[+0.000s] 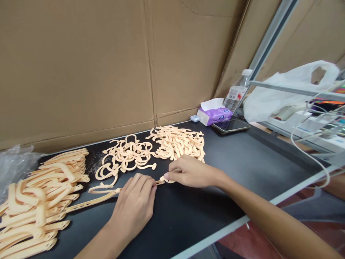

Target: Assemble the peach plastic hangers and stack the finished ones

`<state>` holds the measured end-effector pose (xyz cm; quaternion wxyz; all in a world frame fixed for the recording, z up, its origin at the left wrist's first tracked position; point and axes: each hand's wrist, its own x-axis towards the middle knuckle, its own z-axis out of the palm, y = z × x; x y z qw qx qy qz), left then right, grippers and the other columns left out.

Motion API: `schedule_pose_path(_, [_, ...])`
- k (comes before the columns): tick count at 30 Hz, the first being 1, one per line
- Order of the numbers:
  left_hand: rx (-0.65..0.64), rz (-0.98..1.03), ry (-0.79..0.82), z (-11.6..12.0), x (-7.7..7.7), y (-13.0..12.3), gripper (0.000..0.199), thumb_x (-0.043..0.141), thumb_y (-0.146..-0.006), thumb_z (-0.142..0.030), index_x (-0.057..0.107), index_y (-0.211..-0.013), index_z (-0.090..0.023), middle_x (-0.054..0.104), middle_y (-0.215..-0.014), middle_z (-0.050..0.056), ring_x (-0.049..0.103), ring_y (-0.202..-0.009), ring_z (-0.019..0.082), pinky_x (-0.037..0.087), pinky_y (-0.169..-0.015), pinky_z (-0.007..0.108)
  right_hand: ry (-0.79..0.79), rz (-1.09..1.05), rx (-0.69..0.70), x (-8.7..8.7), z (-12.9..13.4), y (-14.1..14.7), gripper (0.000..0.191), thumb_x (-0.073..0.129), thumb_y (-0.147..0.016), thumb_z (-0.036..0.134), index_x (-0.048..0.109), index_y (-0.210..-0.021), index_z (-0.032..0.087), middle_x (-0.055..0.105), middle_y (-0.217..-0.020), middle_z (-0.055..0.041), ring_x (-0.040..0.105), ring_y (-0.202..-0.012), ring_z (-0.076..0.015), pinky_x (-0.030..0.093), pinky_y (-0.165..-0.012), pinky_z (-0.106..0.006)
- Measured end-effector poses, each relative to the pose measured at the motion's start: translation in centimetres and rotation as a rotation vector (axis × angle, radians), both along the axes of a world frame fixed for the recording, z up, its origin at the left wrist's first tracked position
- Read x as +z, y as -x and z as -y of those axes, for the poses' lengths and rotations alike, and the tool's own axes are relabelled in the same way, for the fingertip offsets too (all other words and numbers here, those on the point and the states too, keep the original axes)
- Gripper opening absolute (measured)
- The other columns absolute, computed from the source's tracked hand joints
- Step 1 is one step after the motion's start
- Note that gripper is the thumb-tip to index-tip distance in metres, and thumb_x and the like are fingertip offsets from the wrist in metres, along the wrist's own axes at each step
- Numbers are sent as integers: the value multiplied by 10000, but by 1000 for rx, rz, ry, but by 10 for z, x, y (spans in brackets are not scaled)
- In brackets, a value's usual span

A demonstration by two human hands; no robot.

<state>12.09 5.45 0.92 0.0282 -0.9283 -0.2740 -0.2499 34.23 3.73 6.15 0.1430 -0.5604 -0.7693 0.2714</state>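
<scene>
My left hand (134, 201) is closed over a long peach plastic strip with holes (91, 204), holding it low over the black table. The strip's left part shows, with a curved piece (104, 187) at it; whether they are joined I cannot tell. My right hand (185, 172) pinches a small curved peach piece (169, 180) at the strip's right end, its fingers partly hiding it. Beyond my hands lie a loose heap of thin curved pieces (128, 154) and a denser heap of similar pieces (178, 141).
A large stack of peach strips (40, 205) covers the table's left side, beside clear plastic wrap (16, 169). At the back right are a purple tissue pack (217, 115), a phone (231, 126) and a water bottle (237, 91). Cardboard (81, 72) walls the back; a white cable (304, 151) hangs right.
</scene>
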Motion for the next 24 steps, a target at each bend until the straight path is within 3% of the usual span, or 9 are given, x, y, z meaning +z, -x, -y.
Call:
schedule_pose_path(14, [4,-12,17,1,0,1,135,462,-970,-141,574,-899,-165,616,-858,45,563,-803,212,458,-723,366,-17,139,-19,-5,0,2,393,549,-909,372,599,-584,157,499,-552,16,410,-565,-96,223,-563,-253])
schedule_pose_path(24, [-2,-19,29,-1,0,0,171,426,-985,-147,550,-870,-174,602,-832,38,548,-772,197,445,-680,343,-51,219,-35,-10,1,7,411,524,-934,418,654,-633,169,619,-621,-29,491,-609,-133,222,-564,-272])
